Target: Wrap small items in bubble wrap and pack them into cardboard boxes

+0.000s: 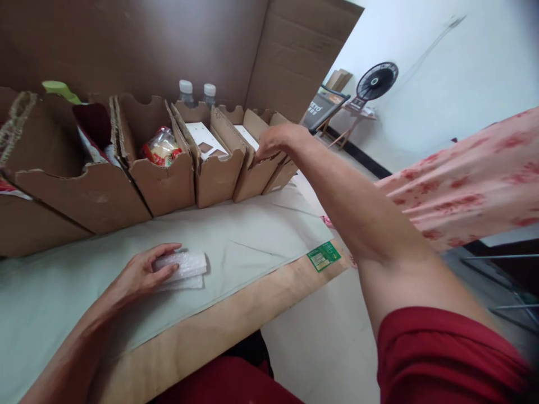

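At 12 o'clock, the right hand [278, 139] hides most of its own fingers at a box [248, 182]; what they touch cannot be told. At 8 o'clock, the left hand [143, 268] covers one end of the wrap [191, 266]; whether that encloses anything is unclear. Toward 10:30, boxes hide the bottles' [186, 88] lower parts. The card's [324, 256] print, at 4, is unreadable. The curtain [471, 174], at 3, runs off the edge.

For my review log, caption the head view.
Left hand holding bubble wrap, right hand at an open cardboard bin.
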The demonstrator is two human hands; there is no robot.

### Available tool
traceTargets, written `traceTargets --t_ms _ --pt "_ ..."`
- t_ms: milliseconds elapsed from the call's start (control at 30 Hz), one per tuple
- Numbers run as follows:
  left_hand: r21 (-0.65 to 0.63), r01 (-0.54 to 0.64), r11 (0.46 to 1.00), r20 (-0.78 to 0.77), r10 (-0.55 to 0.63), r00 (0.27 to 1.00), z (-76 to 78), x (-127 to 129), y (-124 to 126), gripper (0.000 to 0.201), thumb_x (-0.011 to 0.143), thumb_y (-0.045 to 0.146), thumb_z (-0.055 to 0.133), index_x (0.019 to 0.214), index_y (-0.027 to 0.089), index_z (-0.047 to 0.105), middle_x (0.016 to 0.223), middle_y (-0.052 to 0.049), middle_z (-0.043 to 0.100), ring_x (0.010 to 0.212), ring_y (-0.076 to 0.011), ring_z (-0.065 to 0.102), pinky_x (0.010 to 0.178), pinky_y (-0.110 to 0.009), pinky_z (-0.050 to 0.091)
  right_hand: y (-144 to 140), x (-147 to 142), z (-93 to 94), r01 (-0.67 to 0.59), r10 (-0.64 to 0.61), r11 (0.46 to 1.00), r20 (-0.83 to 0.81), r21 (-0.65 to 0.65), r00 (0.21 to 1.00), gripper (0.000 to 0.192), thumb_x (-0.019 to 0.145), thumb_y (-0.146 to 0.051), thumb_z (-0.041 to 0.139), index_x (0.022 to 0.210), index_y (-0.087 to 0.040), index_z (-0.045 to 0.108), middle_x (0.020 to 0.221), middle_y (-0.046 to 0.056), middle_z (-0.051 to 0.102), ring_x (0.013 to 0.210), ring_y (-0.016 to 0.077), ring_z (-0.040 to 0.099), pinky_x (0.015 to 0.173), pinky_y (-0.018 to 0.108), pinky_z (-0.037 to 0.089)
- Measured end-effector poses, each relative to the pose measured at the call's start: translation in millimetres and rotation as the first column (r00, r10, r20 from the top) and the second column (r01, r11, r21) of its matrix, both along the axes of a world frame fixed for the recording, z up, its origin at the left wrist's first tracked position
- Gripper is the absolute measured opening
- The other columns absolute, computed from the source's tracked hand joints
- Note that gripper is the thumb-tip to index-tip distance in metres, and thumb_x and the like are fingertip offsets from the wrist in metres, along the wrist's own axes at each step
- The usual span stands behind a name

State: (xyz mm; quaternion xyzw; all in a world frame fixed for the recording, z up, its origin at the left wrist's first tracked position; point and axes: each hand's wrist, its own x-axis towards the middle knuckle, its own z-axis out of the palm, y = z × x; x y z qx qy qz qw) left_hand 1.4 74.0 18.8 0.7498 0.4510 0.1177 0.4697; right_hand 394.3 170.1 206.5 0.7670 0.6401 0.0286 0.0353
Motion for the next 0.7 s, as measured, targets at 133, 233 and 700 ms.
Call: traceTargets --t_ms 133,233,700 --pt "0.017 0.04 0.999 0.031 -0.04 0.999 -0.7 -0.8 1.9 0.072 0.075 0.062 0.06 0.129 0.016 0.072 0.115 -0.014 0.079 0.09 -0.0276 0.075 0.076 -0.037 0.058 -15.1 -25.1 -0.8 0.056 -0.037 0.969 0.08 -0.24 0.996 0.048 0.082 -0.055 0.084 0.105 -0.013 0.082 0.102 0.013 0.081 0.103 0.0327 0.076 0.093 0.045 0.061" --pt "0.045 0.063 0.997 0.036 -0.064 0.997 0.6 -2.5 4.1 0.066 0.076 0.057 0.062 0.128 0.018 0.073 0.113 -0.012 0.08 0.09 -0.0264 0.074 0.078 -0.035 0.057 -28.9 -38.8 4.2 0.104 -0.096 0.983 0.059 -0.153 0.994 0.041 0.076 -0.037 0.09 0.108 -0.012 0.081 0.111 0.017 0.081 0.11 0.035 0.075 0.094 0.044 0.062" --pt "-0.081 -0.028 0.996 0.129 0.038 0.991 8.1 -3.1 -2.6 0.064 0.077 0.062 0.068 0.124 0.019 0.075 0.088 -0.005 0.069 0.066 -0.0168 0.056 0.059 -0.028 0.041 -185.0 -62.0 2.0 0.113 0.229 0.935 -0.812 0.338 0.537 0.032 0.082 -0.051 0.078 0.06 -0.03 0.066 0.065 -0.001 0.061 0.066 0.0194 0.061 0.063 0.035 0.054"
